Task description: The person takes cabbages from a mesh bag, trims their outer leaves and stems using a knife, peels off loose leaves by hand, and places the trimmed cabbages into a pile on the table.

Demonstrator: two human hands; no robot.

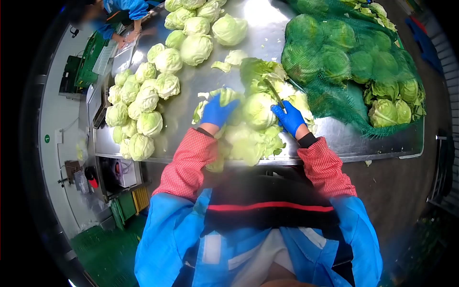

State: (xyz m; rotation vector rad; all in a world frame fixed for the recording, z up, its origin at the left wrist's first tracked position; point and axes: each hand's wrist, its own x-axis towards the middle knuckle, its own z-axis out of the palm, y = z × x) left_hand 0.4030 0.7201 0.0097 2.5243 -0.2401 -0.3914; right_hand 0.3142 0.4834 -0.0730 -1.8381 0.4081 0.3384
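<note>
My right hand (290, 118), in a blue glove, is closed round a knife (274, 91) whose blade points up and to the left over the leaves. Just left of it, a trimmed pale green cabbage (260, 111) sits on the metal table. My left hand (218, 111), also blue-gloved and slightly blurred, has its fingers apart over loose cabbage leaves (198, 112) left of that cabbage. More outer leaves (253, 145) lie in front of it near the table edge, and darker green leaves (256, 71) behind it.
Trimmed cabbages (148, 98) stand grouped at the left and far side of the metal table (184, 129). At the right, a green mesh sack (334, 98) holds several cabbages. A co-worker's hands (128, 38) are at the far left, near green crates (91, 60).
</note>
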